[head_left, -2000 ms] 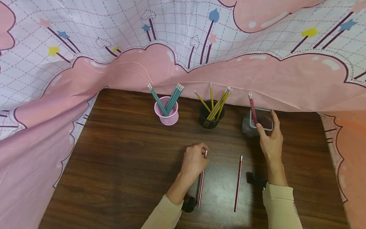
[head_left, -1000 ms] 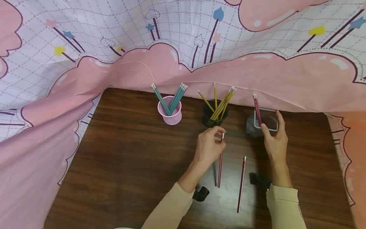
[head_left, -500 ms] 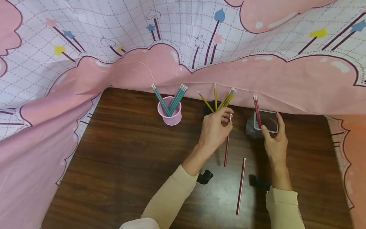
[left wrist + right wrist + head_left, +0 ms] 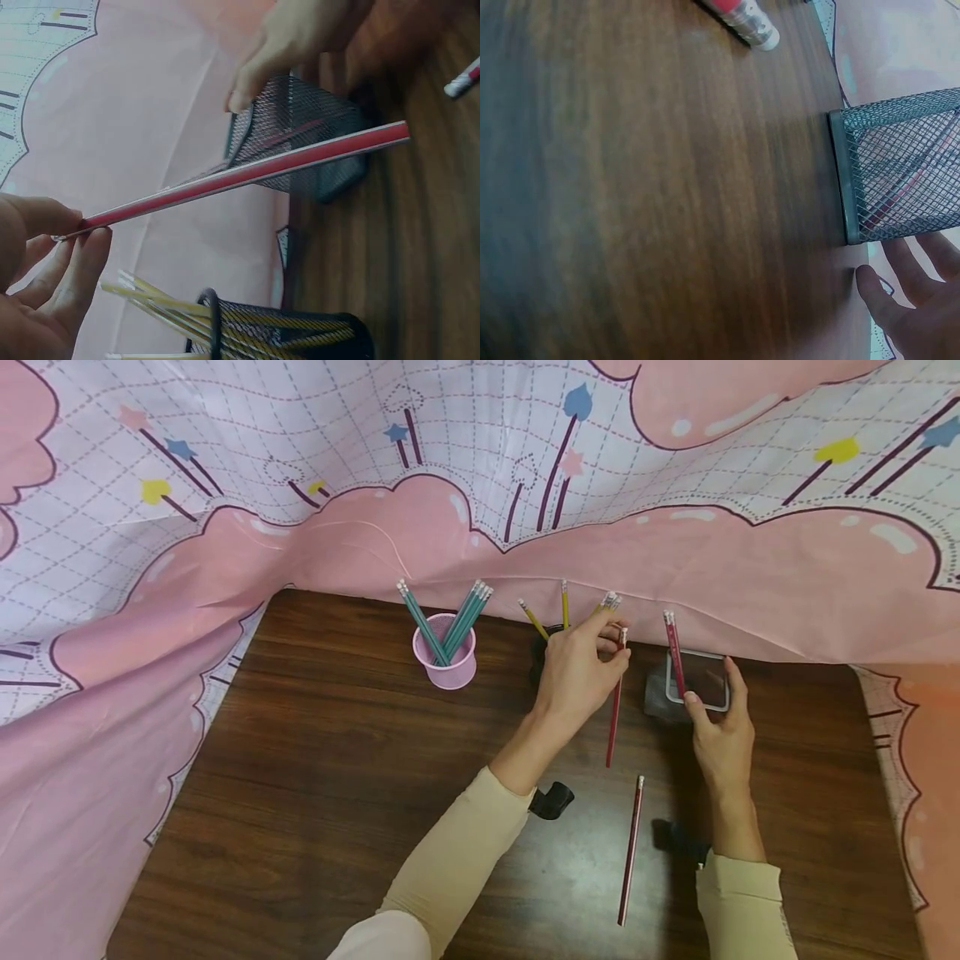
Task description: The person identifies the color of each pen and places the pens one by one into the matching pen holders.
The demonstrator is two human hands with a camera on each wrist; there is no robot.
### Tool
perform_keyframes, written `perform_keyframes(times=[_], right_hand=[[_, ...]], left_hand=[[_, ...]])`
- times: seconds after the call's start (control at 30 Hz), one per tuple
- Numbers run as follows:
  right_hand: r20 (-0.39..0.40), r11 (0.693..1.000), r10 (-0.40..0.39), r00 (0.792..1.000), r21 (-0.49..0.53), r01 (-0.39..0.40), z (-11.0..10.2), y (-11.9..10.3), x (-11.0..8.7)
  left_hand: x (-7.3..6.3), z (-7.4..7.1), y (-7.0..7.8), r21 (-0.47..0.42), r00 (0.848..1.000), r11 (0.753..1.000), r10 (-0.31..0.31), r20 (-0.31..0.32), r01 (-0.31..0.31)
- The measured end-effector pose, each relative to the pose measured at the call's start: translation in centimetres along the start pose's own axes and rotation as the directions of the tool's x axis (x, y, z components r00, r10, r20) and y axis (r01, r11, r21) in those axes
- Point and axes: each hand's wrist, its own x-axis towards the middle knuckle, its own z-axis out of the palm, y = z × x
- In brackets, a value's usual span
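Observation:
My left hand [image 4: 581, 664] pinches a red pencil [image 4: 615, 727] close to its white eraser end. In the left wrist view this pencil [image 4: 255, 171] slants across, its other end free and overlapping a square dark mesh pencil holder [image 4: 322, 150]. My right hand [image 4: 723, 743] grips that pencil holder [image 4: 658, 697], thumb at the near corner and a finger along the right side. Inside lean a few red pencils [image 4: 674, 652], erasers up. The right wrist view has the holder's mesh wall [image 4: 900, 172] with the fingers beside it.
Another red pencil [image 4: 631, 852] lies on the wooden table [image 4: 300, 760]. A round black mesh cup [image 4: 537, 660] of yellow pencils [image 4: 534, 620] is partly hidden behind my left hand. Left of it stands a pink cup [image 4: 452, 676] with teal pencils [image 4: 423, 622]. A patterned cloth [image 4: 360, 547] hangs behind.
My left hand has lifted the red pencil from the table and carried it back and right, past the black cup toward the square holder. The right hand keeps its place on the holder.

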Motion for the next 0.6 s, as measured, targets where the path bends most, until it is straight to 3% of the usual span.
perform_keyframes(times=[0.2,0.43,0.6], right_hand=[[0.002,1.0,-0.009,1.0,0.013,0.009,0.0,0.1,-0.1],[-0.001,1.0,-0.025,1.0,0.004,0.025,0.1,0.5,0.0],[-0.012,1.0,-0.028,1.0,0.013,0.029,0.2,2.6,0.6]], left_hand=[[2.1,-0.2,0.5,-0.044,0.994,0.996,0.071,-0.083,-0.075],[3.5,-0.6,0.8,-0.113,0.984,0.989,0.076,-0.164,-0.095],[4.0,-0.5,1.2,-0.139,0.979,0.984,0.081,-0.185,-0.107]])
